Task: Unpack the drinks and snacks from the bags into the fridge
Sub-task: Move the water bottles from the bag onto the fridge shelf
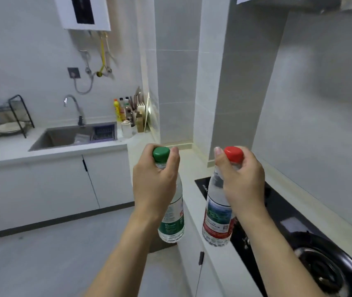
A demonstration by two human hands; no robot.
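Observation:
My left hand (pixel 154 181) grips the neck of a clear water bottle with a green cap and green label (pixel 174 224), which hangs upright in the air over the floor beside the counter edge. My right hand (pixel 242 181) grips the neck of a second clear water bottle with a red cap and red label (pixel 218 221), held upright over the counter's front edge near the hob. The two bottles hang side by side, a little apart. No bag and no fridge are in view.
A black gas hob (pixel 299 228) lies in the white counter (pixel 189 168) on the right. At the back left are a sink (pixel 63 136) with a tap, a dish rack (pixel 18 116), and bottles with a knife block (pixel 132 112) in the corner. White cabinets (pixel 53 185) stand below; grey floor (pixel 53 254).

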